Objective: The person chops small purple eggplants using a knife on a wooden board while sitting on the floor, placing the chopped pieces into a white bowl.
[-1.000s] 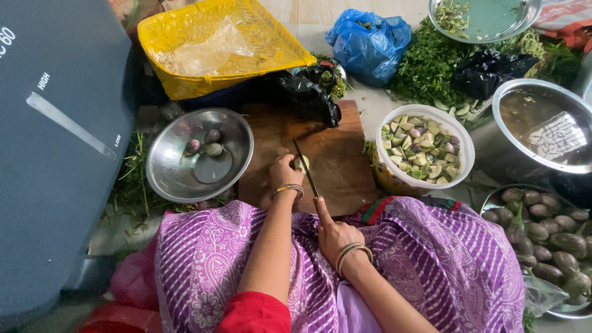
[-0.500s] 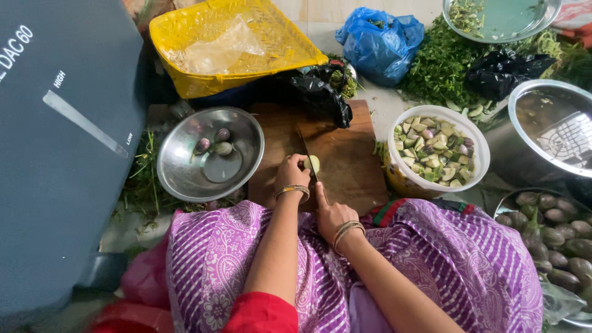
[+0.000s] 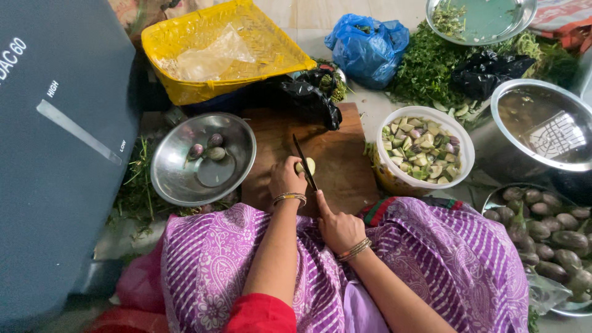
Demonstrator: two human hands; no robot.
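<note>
Knife point(image 3: 303, 161) sat blade-down across a small pale eggplant piece point(image 3: 306, 166) near the middle of the wooden cutting board point(image 3: 345, 166). Right hand point(image 3: 338, 227) was clamped around the knife handle, forefinger stretched up along it. Left hand point(image 3: 286, 178) was closed on the piece from its left side, fingertips right against the blade. That was the weak point: for a clean cut the fingertips wanted to be curled back, knuckles guiding the flat of the blade, the piece resting on its cut face so it couldn't roll. The stroke looked best as a short draw toward the body, not a straight push; the piece was small and likely slippery. Steel bowl point(image 3: 203, 159) touched the board's left edge with three whole small eggplants point(image 3: 208, 148) in it. White tub point(image 3: 425, 154) of cut chunks stood just right of the board, close enough to drop in pieces without shifting. More whole eggplants lay in a tray point(image 3: 549, 228) at far right, near the purple-draped knee. Board surface around the piece was bare enough to work on.
</note>
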